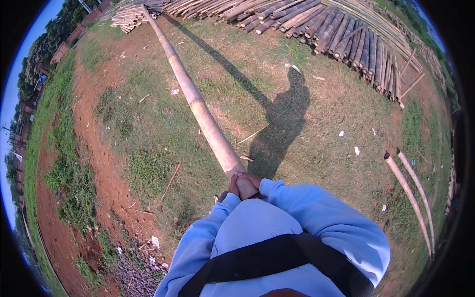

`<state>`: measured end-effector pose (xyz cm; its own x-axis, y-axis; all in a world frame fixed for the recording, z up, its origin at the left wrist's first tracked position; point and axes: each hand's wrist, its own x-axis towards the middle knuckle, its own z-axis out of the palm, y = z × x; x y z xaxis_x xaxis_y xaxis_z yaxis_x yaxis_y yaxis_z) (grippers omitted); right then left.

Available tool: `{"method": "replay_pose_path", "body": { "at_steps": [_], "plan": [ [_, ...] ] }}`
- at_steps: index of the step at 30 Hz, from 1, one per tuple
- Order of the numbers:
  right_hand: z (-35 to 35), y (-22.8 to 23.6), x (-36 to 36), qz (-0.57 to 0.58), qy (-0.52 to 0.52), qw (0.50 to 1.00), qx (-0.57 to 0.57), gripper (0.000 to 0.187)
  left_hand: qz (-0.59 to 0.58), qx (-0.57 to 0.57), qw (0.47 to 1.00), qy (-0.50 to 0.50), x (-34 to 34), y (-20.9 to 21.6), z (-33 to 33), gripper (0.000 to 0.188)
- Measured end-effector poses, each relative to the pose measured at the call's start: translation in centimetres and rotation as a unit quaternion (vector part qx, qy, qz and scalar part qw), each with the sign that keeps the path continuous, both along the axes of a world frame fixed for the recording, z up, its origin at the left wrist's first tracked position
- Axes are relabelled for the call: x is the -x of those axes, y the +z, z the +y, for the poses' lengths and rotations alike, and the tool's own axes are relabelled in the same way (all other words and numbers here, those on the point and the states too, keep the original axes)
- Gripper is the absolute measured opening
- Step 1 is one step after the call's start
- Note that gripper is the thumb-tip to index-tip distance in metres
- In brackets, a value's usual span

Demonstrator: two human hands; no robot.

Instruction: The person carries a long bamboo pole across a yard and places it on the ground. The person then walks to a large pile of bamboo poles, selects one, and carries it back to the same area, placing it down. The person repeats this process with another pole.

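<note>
A long, pale bamboo pole (200, 111) reaches from in front of my body toward the far left, up to the stacked poles. Its near end is in my two hands, close against my waist. My left hand (233, 185) wraps the pole's left side, its fingers partly hidden. From the right, my right hand (250, 179) lies over the top of the pole with its fingers bent around it. The two hands nearly meet on the pole. Both arms are in light blue sleeves.
A large stack of bamboo poles (341, 37) lies across the far right, with a smaller pile (129, 19) at the far left. Two loose poles (408, 190) rest on the grass at right. A reddish dirt track (94, 163) runs along the left, and gravel (138, 274) lies near lower left.
</note>
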<state>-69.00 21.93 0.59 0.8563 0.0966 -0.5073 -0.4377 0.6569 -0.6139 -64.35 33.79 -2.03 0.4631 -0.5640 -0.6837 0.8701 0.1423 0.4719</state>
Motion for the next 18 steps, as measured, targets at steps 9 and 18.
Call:
{"method": "replay_pose_path", "body": {
  "at_steps": [9, 18],
  "plan": [
    [8.1, -1.4, 12.9, 0.048, -0.030, 0.996, 0.069, 0.054, -0.004, -0.015, 1.000, 0.020, 13.0, 3.4, 7.0, 0.061],
    [14.0, 2.3, 21.9, 0.079, 0.000, 0.996, -0.039, 0.055, -0.008, -0.055, 0.998, 0.035, 21.1, 2.5, 13.0, 0.068]
  ]
}}
